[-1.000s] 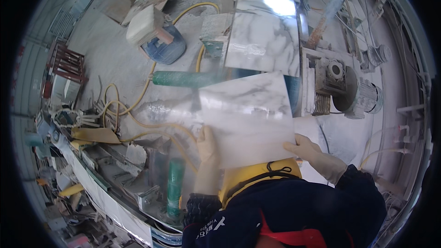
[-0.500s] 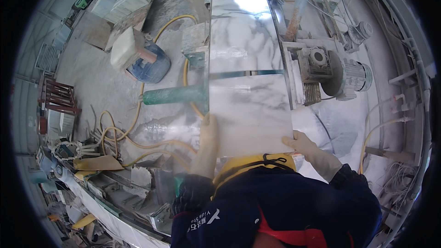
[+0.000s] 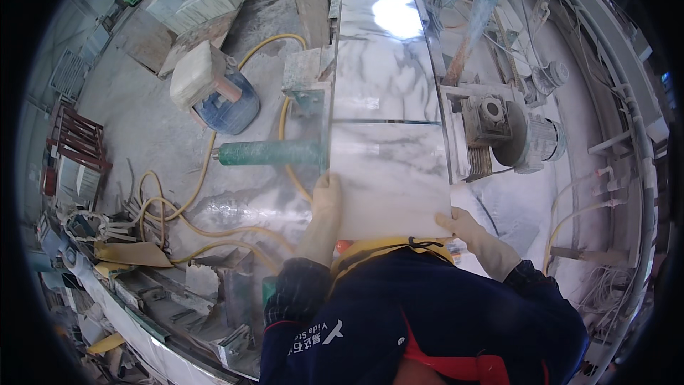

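Note:
A near marble slab (image 3: 392, 185), white with soft grey veins, lies flat in front of my body. My left hand (image 3: 327, 199), in a cream glove, grips its left edge. At its near right corner, my right hand (image 3: 462, 224), gloved alike, holds on with the thumb on top; its other fingers are partly hidden under the slab. Just beyond sits a far marble slab (image 3: 385, 78) with darker veins and a bright light reflection. Only a thin gap separates the two slabs. Both rest along a narrow machine bed between side rails.
To the right stands a dusty gear motor (image 3: 527, 135). A green roller (image 3: 267, 152) juts out on the left, above a yellow hose (image 3: 203, 227). Further left are a blue barrel (image 3: 231, 110) with a whitish container on it and a pile of stone offcuts (image 3: 192, 292).
The near slab has moved forward with both hands on it. The wide gap to the far slab has shrunk to a thin line. My view has shifted slightly.

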Motion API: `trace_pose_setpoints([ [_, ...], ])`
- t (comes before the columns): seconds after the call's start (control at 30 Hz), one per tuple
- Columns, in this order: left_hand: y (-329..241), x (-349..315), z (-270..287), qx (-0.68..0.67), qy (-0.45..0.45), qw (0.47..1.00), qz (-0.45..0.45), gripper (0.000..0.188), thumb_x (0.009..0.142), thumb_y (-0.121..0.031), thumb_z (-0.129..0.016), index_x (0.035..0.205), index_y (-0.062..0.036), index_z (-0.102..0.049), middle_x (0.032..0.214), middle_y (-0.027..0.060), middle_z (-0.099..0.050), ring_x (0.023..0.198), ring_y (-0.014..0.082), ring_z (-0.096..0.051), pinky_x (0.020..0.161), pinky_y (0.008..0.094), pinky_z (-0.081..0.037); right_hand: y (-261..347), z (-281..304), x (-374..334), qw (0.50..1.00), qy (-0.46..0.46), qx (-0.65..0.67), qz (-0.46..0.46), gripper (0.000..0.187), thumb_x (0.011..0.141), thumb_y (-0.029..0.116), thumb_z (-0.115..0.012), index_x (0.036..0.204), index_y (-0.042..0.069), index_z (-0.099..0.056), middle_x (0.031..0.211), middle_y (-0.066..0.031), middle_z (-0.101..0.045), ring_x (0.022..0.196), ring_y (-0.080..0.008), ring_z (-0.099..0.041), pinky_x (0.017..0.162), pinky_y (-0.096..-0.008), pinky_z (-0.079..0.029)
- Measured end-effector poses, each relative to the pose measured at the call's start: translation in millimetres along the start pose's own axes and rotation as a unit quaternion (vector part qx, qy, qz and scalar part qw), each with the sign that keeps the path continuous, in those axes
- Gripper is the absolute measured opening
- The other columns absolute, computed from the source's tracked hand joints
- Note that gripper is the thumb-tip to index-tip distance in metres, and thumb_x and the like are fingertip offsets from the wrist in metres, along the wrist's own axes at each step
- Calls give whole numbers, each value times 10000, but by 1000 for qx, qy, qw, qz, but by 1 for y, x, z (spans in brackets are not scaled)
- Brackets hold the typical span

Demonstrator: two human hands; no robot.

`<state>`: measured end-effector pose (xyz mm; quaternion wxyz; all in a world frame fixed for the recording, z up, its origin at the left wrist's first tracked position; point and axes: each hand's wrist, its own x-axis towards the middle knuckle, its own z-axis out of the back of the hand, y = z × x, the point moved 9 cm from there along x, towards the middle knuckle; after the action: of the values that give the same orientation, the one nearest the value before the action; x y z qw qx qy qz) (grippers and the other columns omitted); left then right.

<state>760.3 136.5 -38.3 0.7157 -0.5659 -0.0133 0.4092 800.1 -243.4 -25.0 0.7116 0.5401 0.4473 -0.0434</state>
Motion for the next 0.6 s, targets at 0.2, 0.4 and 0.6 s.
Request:
trace_pose_setpoints([
  [0.2, -12, 1, -3, -15, 11, 1000, -11, 468, 1017, -329, -460, 1318, -16, -634, 1208, 190, -707, 1156, 296, -655, 1004, 386, -472, 1, 3, 6, 1000, -14, -11, 10, 441, 999, 352, -666, 1270, 6, -629, 1067, -89, -724, 887, -187, -713, 722, -328, -608],
  [0.4, -27, 0, 0, -15, 18, 1000, -18, 449, 1009, -293, -454, 1309, -14, -639, 1185, 193, -711, 1126, 283, -663, 992, 379, -478, 6, 2, 6, 1000, -22, -12, -7, 440, 1001, 364, -665, 1257, 7, -638, 1051, -89, -729, 868, -175, -710, 719, -318, -602],
  [0.6, -41, -1, 0, -37, 4, 999, -28, 432, 1018, -289, -465, 1305, -17, -642, 1170, 190, -712, 1116, 275, -663, 990, 374, -480, 18, 2, 8, 1000, -25, -1, 9, 437, 1003, 366, -661, 1256, 11, -643, 1038, -88, -726, 852, -175, -708, 709, -312, -594],
])
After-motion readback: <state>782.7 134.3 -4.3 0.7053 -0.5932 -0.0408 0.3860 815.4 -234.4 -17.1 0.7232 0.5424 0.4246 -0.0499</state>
